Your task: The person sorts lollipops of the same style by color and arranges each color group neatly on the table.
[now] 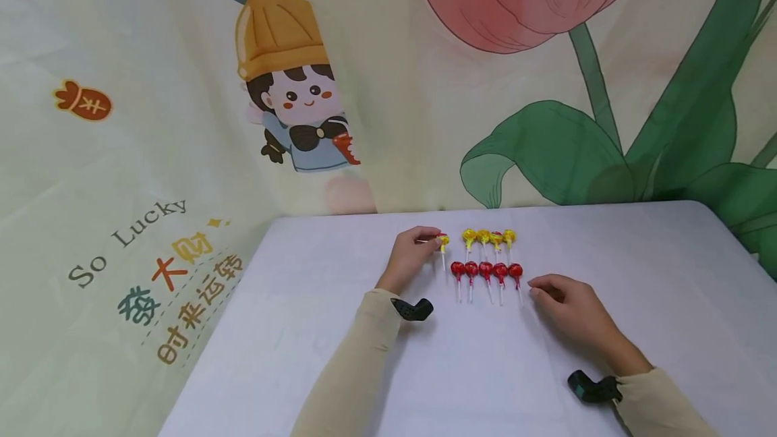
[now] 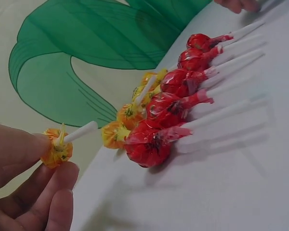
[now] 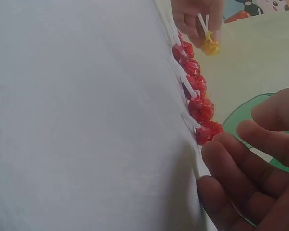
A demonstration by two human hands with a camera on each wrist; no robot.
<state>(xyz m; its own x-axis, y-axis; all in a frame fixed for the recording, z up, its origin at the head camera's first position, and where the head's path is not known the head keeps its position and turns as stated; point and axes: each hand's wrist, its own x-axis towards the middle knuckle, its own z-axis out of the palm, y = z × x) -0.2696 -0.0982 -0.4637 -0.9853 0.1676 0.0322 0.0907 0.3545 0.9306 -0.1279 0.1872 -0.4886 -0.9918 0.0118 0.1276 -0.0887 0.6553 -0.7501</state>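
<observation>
My left hand (image 1: 408,260) pinches a yellow-wrapped lollipop (image 1: 445,240) by its candy head between thumb and fingers. In the left wrist view this lollipop (image 2: 57,149) is off the table, its white stick pointing up and to the right. Just right of that hand lies a row of several yellow lollipops (image 1: 483,236). Nearer to me is a row of several red lollipops (image 1: 485,270), sticks toward me. My right hand (image 1: 573,305) is beside the rightmost red lollipop (image 1: 515,270), fingers loosely bent and holding nothing.
Both rows lie on a white-covered table (image 1: 473,369). Behind it hangs a printed cloth (image 1: 400,120) with a cartoon child, a tulip and lettering. Each wrist wears a black camera, one on the left (image 1: 414,309) and another on the right (image 1: 591,388).
</observation>
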